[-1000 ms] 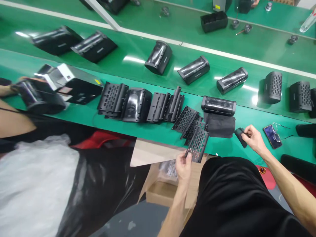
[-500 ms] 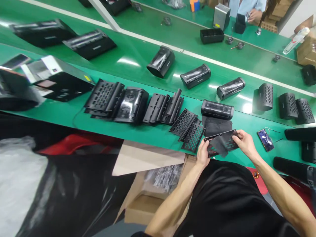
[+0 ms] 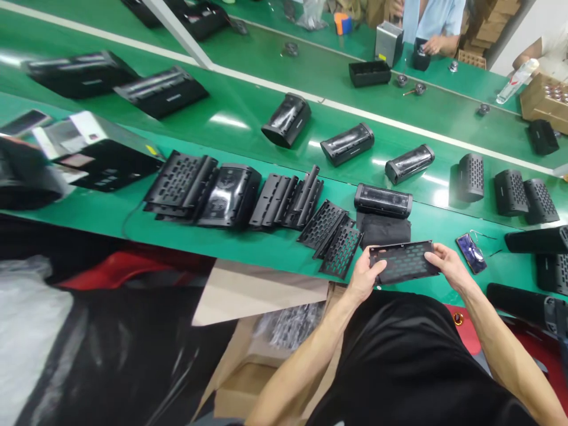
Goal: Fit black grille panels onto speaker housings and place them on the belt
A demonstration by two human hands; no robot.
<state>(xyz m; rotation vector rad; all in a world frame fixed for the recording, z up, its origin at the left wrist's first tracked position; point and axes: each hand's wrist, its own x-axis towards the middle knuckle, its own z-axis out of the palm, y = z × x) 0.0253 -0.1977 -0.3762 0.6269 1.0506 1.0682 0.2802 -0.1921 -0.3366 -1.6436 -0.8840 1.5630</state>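
Head view: a green workbench (image 3: 270,252) spreads beneath a black speaker (image 3: 383,200). On the person's side of that speaker is a slotted black panel (image 3: 404,264), with dark cloth (image 3: 384,229) between the two. The left hand (image 3: 365,274) and right hand (image 3: 449,266) grasp opposite ends of the panel. Right of the speaker, nearer the person, lies a phone (image 3: 470,252).

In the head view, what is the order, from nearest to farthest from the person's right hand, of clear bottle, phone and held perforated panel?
1. Held perforated panel: touching the right hand, on its left.
2. Phone: just to the hand's right.
3. Clear bottle: far across, at upper right.
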